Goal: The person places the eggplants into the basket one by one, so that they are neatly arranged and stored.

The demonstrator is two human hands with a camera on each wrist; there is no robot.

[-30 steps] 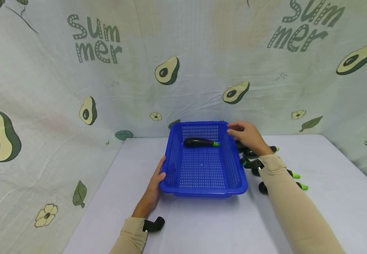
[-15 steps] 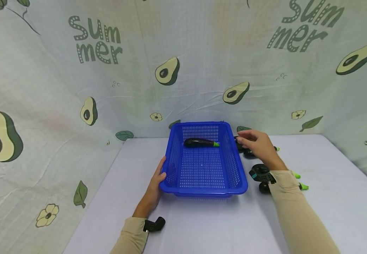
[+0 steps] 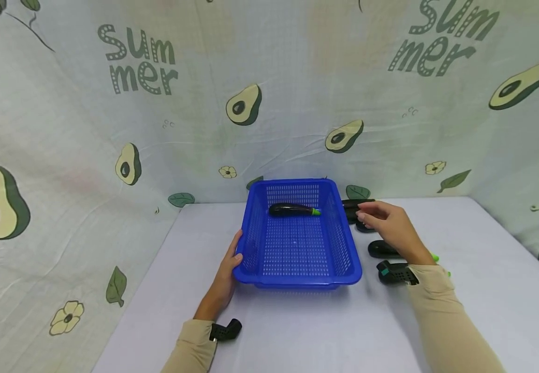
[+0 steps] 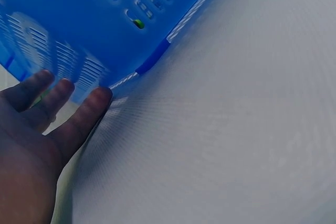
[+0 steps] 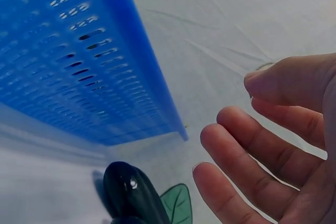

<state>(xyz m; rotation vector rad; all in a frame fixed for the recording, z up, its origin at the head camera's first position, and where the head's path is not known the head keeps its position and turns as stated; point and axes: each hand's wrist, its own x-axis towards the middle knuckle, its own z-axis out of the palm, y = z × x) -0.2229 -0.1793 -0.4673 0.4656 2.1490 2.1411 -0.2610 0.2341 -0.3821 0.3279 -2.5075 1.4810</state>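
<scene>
A blue basket (image 3: 295, 259) stands on the table with one dark eggplant (image 3: 290, 209) lying across its far part. My left hand (image 3: 221, 282) rests against the basket's left side; in the left wrist view its fairly straight, spread fingers (image 4: 86, 116) touch the outer wall. To the right of the basket, my right hand (image 3: 392, 228) hovers over dark eggplants (image 3: 351, 213) with nothing between its fingers. The right wrist view shows loosely bent fingers (image 5: 252, 177) apart from the basket wall (image 5: 79, 61) and an eggplant (image 5: 134, 190) below.
Two more eggplants (image 3: 382, 249) with green stems lie nearer on the right, partly under my right wrist and forearm. The white table (image 3: 297, 331) ends at a patterned cloth (image 3: 292, 140) behind the basket.
My right hand has moved right and toward me, from the basket's far right corner to above the loose eggplants. The left hand, basket and eggplant inside have stayed in place.
</scene>
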